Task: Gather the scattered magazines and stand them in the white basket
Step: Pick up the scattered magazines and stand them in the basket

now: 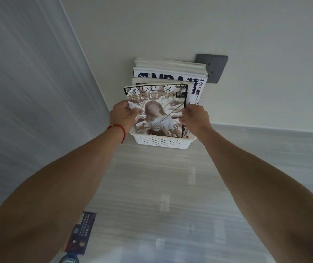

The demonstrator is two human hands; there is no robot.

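Gripping the front magazine (156,111) by its two side edges, your left hand (123,115) and right hand (195,116) are both closed on it, thumbs to the cover, each at about mid-height.

Head view, taking the basket (161,141) as the landmark. The basket sits on the floor (171,186) against the wall (189,25). The magazine stands upright with its foot already inside the basket at the near wall. Its long axis runs vertically, title uppermost, cover facing you. Behind it in the basket stand an NBA issue (171,76) and further white-edged copies (169,64) nearest the wall, all upright and taller than the rim. A grey socket plate (213,66) is on the wall above and right of the basket.

Judgement: the step in hand is seating this copy as the front one in the row. The move turns on the magazine lying directly between your hands and in line above the basket, so it needs a straight push down, then release. Both hands are equally near; neither has the advantage. Risk: the basket is shallow against the magazines' height, so the copy may slump forward over the near rim when you let go.

One more magazine (80,232) lies flat on the floor, well short of the basket on your left side, partly hidden by your left forearm. It is not yet gathered, and your left hand is the nearer to it.
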